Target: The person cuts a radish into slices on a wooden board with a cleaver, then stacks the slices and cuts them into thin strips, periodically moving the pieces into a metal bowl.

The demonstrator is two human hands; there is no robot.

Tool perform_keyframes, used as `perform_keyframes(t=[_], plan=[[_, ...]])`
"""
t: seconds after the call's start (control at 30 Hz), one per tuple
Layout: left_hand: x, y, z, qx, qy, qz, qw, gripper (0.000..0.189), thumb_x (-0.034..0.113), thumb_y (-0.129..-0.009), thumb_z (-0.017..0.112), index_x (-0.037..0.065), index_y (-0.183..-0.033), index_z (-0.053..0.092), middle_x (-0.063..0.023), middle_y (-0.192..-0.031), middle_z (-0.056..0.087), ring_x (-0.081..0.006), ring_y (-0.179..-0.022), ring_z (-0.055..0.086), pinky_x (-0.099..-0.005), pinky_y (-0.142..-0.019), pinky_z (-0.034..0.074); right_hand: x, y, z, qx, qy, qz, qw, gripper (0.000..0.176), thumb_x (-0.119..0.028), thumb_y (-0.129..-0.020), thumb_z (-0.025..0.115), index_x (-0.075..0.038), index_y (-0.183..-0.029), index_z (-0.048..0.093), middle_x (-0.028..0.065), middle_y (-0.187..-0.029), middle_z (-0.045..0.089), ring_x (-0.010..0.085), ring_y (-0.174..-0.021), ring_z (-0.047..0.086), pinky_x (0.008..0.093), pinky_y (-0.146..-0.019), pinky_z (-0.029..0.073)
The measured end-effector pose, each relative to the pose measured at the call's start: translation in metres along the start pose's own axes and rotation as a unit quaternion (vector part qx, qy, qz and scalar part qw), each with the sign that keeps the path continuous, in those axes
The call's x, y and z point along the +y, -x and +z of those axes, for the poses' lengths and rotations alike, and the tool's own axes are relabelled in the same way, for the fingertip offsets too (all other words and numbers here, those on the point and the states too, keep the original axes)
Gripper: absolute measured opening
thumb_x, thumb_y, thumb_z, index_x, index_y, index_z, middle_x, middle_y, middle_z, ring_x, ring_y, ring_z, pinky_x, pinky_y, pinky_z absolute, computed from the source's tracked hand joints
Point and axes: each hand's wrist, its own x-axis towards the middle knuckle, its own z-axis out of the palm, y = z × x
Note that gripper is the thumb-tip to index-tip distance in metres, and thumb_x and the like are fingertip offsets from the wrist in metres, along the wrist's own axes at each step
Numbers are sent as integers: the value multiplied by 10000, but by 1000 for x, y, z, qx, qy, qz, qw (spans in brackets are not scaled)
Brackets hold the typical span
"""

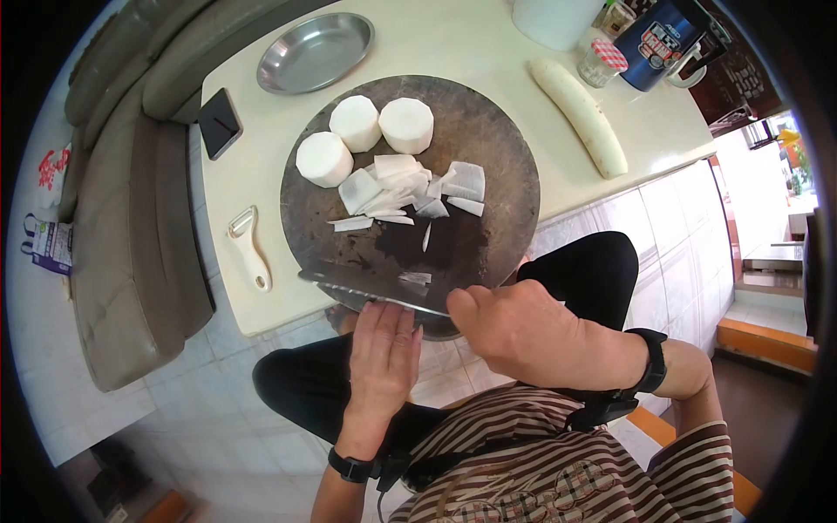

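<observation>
My right hand (532,331) is closed round the handle of a knife, whose blade (375,292) points left across the near edge of a round dark chopping board (506,174). My left hand (384,353) has its fingers stretched out side by side, fingertips right at the blade's near edge. A small pale scrap (415,278) lies on the board just beyond the blade. Farther up are a heap of thin white radish peelings (397,183) and three peeled radish chunks (406,125) standing on their cut ends. The board around the peelings has a dark wet patch.
A long white radish (580,118) lies on the table right of the board. Behind it stand a jar with a checked lid (602,63), a blue mug (661,44) and a white container (551,19). A peeler (251,250), phone (220,124) and metal dish (316,52) sit leftward.
</observation>
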Motion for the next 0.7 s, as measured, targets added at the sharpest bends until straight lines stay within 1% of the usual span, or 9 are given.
perform_keyframes(t=[0.03,0.1,0.17,0.23,0.37,0.5,0.57,0.67,0.7], plan=[[1,-3,-1,2,-6,0,1000,333,-11,-762,771,-76,-1069,659,-210,-1148,631,-435,-1099,603,-537,-928,503,3,2,-3,-4,-10,-3,1000,211,-33,-708,670,47,-847,532,128,-688,582,259,-590,656,348,-486,510],[0,0,0,4,-6,0,1000,335,-9,-762,773,-75,-1070,659,-206,-1135,630,-438,-1095,602,-538,-926,501,4,5,-7,-7,-21,-6,1000,210,-30,-716,666,47,-853,527,132,-685,580,268,-583,655,356,-482,507],[-3,5,2,5,-4,1,1000,337,-7,-762,774,-74,-1072,659,-202,-1122,629,-440,-1091,601,-540,-923,499,0,8,-11,-42,-33,-7,999,226,-28,-719,663,53,-872,518,139,-685,573,284,-586,655,371,-482,507],[-7,12,5,-8,10,5,1000,397,25,-818,748,-54,-1191,637,-210,-1201,591,-434,-1138,574,-538,-984,471,-4,11,-13,-54,-34,-4,998,234,-29,-717,666,54,-876,516,143,-693,573,285,-594,658,371,-488,510],[-8,11,4,-10,14,7,1000,388,19,-810,749,-52,-1175,640,-208,-1197,590,-427,-1120,579,-533,-962,476,-2,12,-13,-76,-29,-7,997,249,-35,-706,673,57,-881,523,138,-715,576,271,-616,664,355,-505,522],[-9,12,4,-12,15,3,1000,376,2,-795,751,-48,-1151,643,-201,-1172,599,-424,-1070,595,-524,-924,486,-9,4,-8,-71,20,-27,997,253,-44,-698,677,57,-882,536,124,-732,583,249,-620,665,338,-516,531],[-9,12,5,-8,11,4,1000,376,-4,-789,752,-46,-1146,644,-198,-1165,602,-424,-1055,600,-523,-914,488,-11,-7,-2,-46,34,-58,997,263,-55,-687,683,56,-885,548,112,-728,587,232,-625,667,328,-519,534],[-7,11,3,-3,16,0,1000,383,-8,-776,759,-42,-1141,647,-195,-1162,607,-427,-1038,605,-527,-921,490,-13,-11,5,-39,32,-33,998,255,-60,-691,686,50,-872,545,121,-722,595,242,-615,666,334,-513,529],[-5,9,3,4,7,1,1000,353,-15,-767,765,-51,-1101,658,-194,-1143,619,-423,-1053,608,-517,-915,498,-11,-10,5,-37,32,-35,998,255,-60,-691,686,50,-872,545,121,-722,595,242,-615,666,334,-513,529]])
